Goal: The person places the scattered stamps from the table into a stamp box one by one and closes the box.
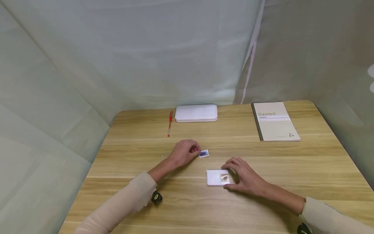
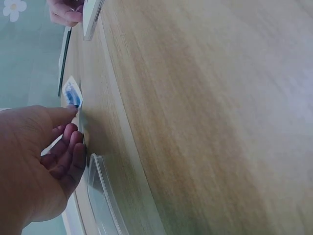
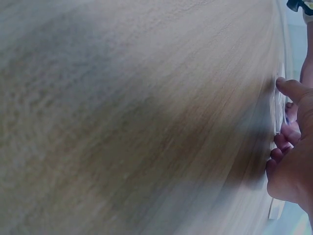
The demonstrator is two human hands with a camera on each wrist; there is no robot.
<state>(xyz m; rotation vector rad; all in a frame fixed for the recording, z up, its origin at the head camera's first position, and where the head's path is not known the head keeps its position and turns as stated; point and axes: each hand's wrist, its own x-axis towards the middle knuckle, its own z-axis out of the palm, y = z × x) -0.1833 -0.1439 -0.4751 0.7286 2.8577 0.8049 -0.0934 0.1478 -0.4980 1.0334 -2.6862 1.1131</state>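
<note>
Between the thumb and forefinger of my left hand (image 1: 184, 152) is a small blue-and-white stamp (image 1: 204, 153), pinched by one edge. The left wrist view shows the same stamp (image 2: 72, 92) tilted up at the fingertips. My right hand (image 1: 246, 177) grips a flat white case (image 1: 214, 177) by its right end, thumb on the near side and fingers on the far side. A gold-toned stamp (image 1: 224, 177) lies on the case's right part. In the right wrist view the hand (image 3: 296, 147) largely hides the case.
A red pen (image 1: 170, 123) and a long white case (image 1: 196, 113) lie at the table's back. A notebook (image 1: 276, 125) marked Gambit is at the back right. Beside the left hand, a clear plastic piece (image 2: 103, 196) rests on the wooden table (image 1: 187, 211).
</note>
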